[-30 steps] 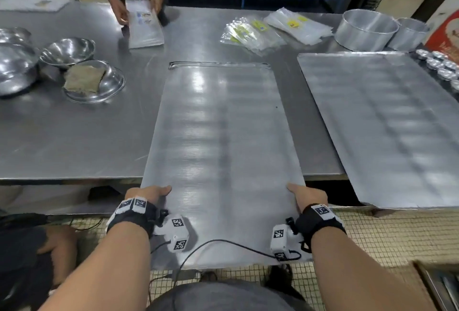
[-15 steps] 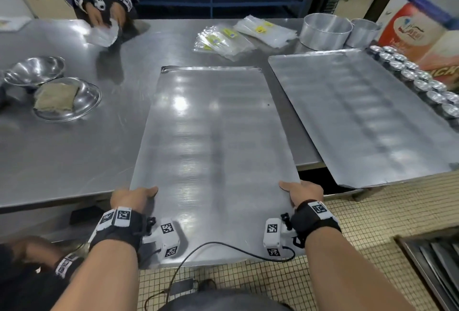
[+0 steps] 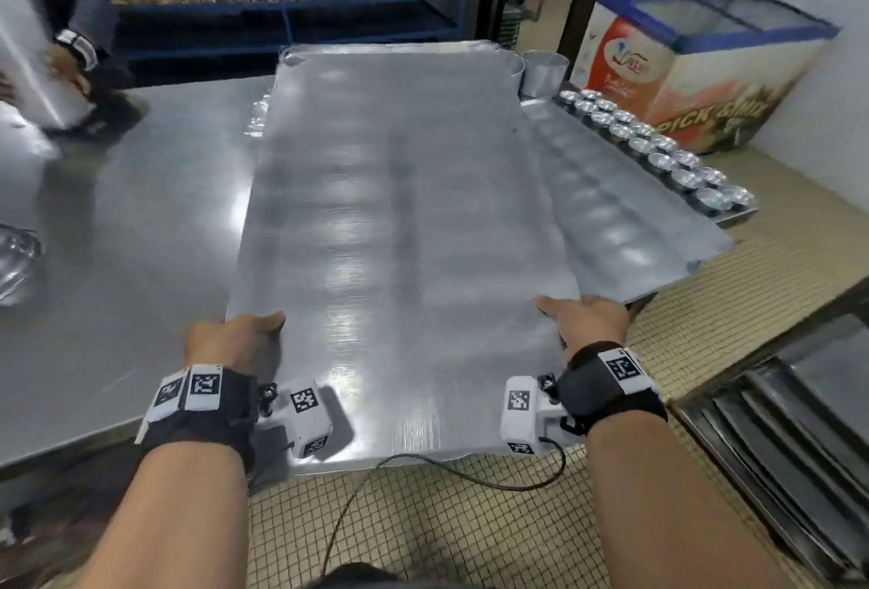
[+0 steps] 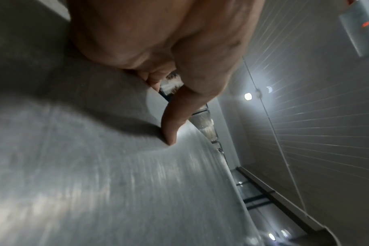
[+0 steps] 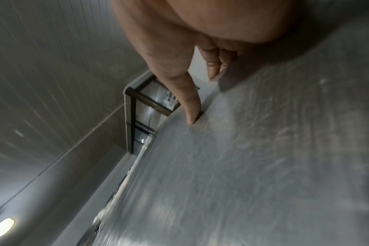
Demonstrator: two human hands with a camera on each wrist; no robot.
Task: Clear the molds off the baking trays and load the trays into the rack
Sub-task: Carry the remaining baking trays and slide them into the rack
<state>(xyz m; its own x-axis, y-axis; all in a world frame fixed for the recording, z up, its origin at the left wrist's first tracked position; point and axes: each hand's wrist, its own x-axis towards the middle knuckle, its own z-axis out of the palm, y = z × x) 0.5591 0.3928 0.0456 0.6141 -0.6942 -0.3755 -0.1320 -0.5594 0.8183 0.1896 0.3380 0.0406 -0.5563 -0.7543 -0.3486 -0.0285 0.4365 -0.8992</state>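
Observation:
A large bare metal baking tray (image 3: 395,222) is lifted off the steel table (image 3: 131,212), its far end raised. My left hand (image 3: 235,334) grips its near left edge, thumb (image 4: 171,129) on top and fingers curled underneath. On the near right edge my right hand (image 3: 583,320) holds the same way, thumb (image 5: 190,106) pressed on the tray surface (image 5: 263,166). A second bare tray (image 3: 620,212) lies on the table to the right, partly under the lifted one. Small round metal molds (image 3: 658,146) stand in rows along the table's right edge.
Another person (image 3: 70,52) handles something at the table's far left. A metal bowl (image 3: 14,259) sits at the left edge and a round tin (image 3: 545,71) at the back. A chest freezer (image 3: 696,71) stands at right; stacked trays (image 3: 776,447) sit low at right.
The tray came up off the table and swung right, now overlapping the second tray. My view turned right too. Both hands kept their hold on the near edge.

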